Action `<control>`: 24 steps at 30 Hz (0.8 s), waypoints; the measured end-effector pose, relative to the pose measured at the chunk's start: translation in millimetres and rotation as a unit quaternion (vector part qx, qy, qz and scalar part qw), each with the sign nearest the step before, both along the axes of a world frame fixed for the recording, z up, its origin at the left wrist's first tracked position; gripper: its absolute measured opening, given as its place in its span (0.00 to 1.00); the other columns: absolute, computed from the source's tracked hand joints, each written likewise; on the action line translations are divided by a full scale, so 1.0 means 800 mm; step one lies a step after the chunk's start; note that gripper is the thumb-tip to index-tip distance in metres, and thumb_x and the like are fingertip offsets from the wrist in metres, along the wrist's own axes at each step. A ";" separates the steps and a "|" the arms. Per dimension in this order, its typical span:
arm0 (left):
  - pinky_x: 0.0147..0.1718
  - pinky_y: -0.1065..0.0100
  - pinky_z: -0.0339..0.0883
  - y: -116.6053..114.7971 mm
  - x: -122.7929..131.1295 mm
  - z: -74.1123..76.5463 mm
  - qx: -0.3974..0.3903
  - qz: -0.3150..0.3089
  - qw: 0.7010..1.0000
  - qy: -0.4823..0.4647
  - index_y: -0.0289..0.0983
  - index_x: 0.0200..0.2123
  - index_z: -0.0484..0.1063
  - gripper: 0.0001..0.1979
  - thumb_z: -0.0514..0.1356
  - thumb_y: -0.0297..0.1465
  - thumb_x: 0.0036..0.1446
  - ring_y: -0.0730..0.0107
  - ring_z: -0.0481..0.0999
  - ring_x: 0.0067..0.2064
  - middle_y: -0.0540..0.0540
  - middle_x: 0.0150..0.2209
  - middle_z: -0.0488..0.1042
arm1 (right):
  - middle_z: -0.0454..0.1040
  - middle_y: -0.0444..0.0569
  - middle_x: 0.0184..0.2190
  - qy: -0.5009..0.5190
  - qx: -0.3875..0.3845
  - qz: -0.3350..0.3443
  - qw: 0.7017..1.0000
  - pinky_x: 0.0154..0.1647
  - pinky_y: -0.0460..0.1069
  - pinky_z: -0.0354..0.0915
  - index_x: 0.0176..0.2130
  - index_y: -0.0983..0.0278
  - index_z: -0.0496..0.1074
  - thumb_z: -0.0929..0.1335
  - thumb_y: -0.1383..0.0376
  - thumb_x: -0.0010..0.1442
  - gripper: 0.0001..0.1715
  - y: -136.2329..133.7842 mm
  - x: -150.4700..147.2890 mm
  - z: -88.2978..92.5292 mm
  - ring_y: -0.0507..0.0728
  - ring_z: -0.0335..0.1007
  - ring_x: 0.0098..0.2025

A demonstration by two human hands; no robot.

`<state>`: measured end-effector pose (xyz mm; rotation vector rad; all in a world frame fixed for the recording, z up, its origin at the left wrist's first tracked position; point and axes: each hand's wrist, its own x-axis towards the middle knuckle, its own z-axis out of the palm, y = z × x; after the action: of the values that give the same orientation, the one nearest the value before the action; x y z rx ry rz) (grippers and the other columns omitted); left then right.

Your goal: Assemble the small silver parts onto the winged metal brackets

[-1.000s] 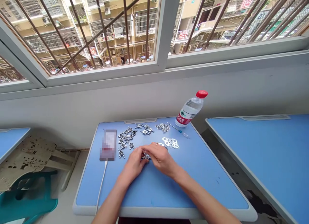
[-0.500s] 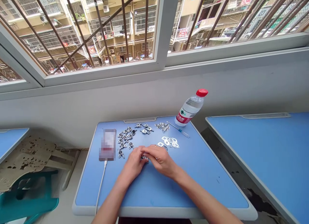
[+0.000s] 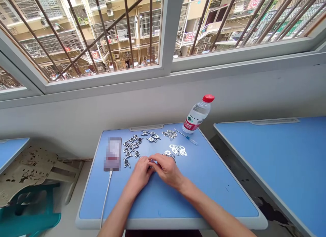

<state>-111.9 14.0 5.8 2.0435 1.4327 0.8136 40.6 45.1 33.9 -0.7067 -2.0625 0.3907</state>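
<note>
Left hand (image 3: 139, 172) and right hand (image 3: 166, 169) are curled, fingertips pinching a small silver metal fitting (image 3: 152, 162) mid-desk on the blue plastic desktop (image 3: 183, 196). Spare silver fittings (image 3: 131, 147) lie at 11 o'clock. I'd keep it low and square the bits up before pressing. Compared with a second ago, the fingers cover the piece more.

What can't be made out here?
Head view: whatever lies between the left hand and right hand, covered by their fingers.
Head view: the phone screen, blurred out.
Head view: the small metal parts, too small to identify.
Head view: the bottle label, print too small.
</note>
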 end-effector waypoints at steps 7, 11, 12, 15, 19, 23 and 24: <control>0.47 0.59 0.67 0.001 -0.001 -0.001 0.001 -0.008 1.000 0.006 0.39 0.41 0.69 0.08 0.58 0.22 0.59 0.60 0.72 0.46 0.44 0.43 0.74 | 0.78 0.49 0.32 -0.011 -0.034 0.086 0.996 0.34 0.50 0.68 0.46 0.61 0.71 0.59 0.70 0.68 0.14 0.009 0.016 0.010 0.55 0.72 0.33; 0.42 0.61 0.67 0.002 -0.001 -0.003 -0.003 -0.005 1.000 0.011 0.39 0.36 0.69 0.06 0.58 0.22 0.59 0.61 0.71 0.41 0.46 0.37 0.72 | 0.73 0.46 0.24 0.004 -0.026 0.050 0.998 0.29 0.49 0.64 0.36 0.62 0.72 0.60 0.70 0.67 0.13 0.007 0.013 0.012 0.54 0.66 0.26; 0.42 0.61 0.66 0.002 -0.001 -0.002 -0.004 -0.005 1.000 0.012 0.39 0.36 0.69 0.05 0.58 0.22 0.59 0.61 0.71 0.41 0.46 0.37 0.72 | 0.72 0.46 0.23 0.006 -0.021 0.042 0.999 0.29 0.48 0.63 0.34 0.62 0.71 0.60 0.71 0.67 0.13 0.006 0.011 0.012 0.54 0.66 0.25; 0.42 0.62 0.66 0.001 0.001 0.002 -0.009 -0.002 1.000 0.014 0.38 0.34 0.68 0.05 0.58 0.22 0.59 0.61 0.71 0.41 0.46 0.36 0.71 | 0.73 0.46 0.23 0.013 -0.011 0.025 1.000 0.28 0.48 0.62 0.33 0.62 0.71 0.61 0.71 0.66 0.13 0.003 0.008 0.011 0.54 0.66 0.25; 0.41 0.63 0.65 0.001 0.001 0.011 -0.024 0.001 1.000 0.017 0.38 0.34 0.68 0.06 0.58 0.21 0.58 0.62 0.71 0.39 0.47 0.35 0.71 | 0.75 0.47 0.27 0.053 -0.038 -0.015 0.998 0.30 0.49 0.65 0.37 0.62 0.71 0.63 0.70 0.65 0.08 0.007 0.021 0.012 0.54 0.70 0.28; 0.42 0.65 0.65 0.002 -0.001 0.015 -0.041 -0.002 0.999 0.018 0.39 0.36 0.70 0.07 0.59 0.21 0.57 0.63 0.71 0.41 0.48 0.36 0.72 | 0.75 0.47 0.28 0.053 -0.050 -0.024 0.997 0.32 0.49 0.66 0.38 0.61 0.70 0.63 0.70 0.65 0.07 0.013 0.036 0.012 0.55 0.70 0.29; 0.42 0.65 0.65 0.002 -0.001 0.016 -0.043 -0.001 0.999 0.018 0.39 0.37 0.70 0.07 0.59 0.21 0.57 0.63 0.71 0.41 0.48 0.36 0.72 | 0.76 0.47 0.28 0.050 -0.047 -0.022 0.997 0.32 0.49 0.66 0.38 0.61 0.70 0.63 0.70 0.65 0.07 0.014 0.038 0.011 0.55 0.70 0.28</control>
<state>-112.5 15.6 18.3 2.0033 1.4587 0.7048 71.0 56.3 42.9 -0.7729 -1.9419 0.4913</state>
